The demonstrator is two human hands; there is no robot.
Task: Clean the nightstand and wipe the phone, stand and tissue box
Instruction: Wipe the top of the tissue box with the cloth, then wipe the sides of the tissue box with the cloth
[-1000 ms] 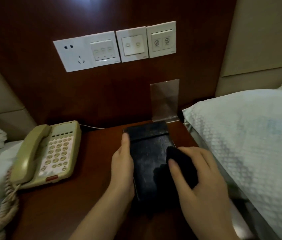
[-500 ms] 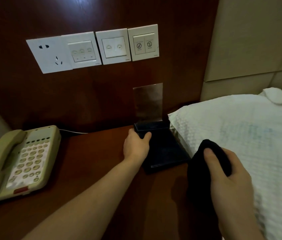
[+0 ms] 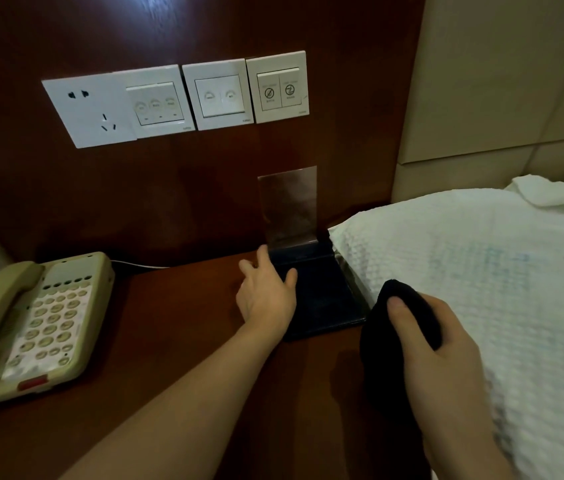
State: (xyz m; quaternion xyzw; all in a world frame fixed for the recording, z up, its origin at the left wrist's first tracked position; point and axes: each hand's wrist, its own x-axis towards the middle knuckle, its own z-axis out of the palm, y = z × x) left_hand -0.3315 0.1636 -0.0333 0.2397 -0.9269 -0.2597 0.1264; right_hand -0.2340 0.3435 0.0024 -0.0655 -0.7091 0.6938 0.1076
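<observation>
A black tissue box (image 3: 323, 299) lies flat at the back right of the dark wooden nightstand (image 3: 176, 323), just in front of a clear acrylic stand (image 3: 289, 206) that stands against the wall panel. My left hand (image 3: 266, 299) rests at the box's left edge, thumb on its top and fingers spread apart. My right hand (image 3: 446, 362) is to the right of the box, off it, shut on a black cloth (image 3: 377, 337). A beige corded phone (image 3: 31, 327) sits at the nightstand's left side, handset on its cradle.
A white socket (image 3: 90, 112) and a row of switch plates (image 3: 218, 95) are on the wooden wall panel above. A bed with a white textured cover (image 3: 481, 289) borders the nightstand on the right. Padded beige headboard panels (image 3: 502, 81) rise behind it.
The tissue box has been slid back against the stand near the wall. My right hand lifted the cloth off the box and moved right. My left hand's grip on the box loosened.
</observation>
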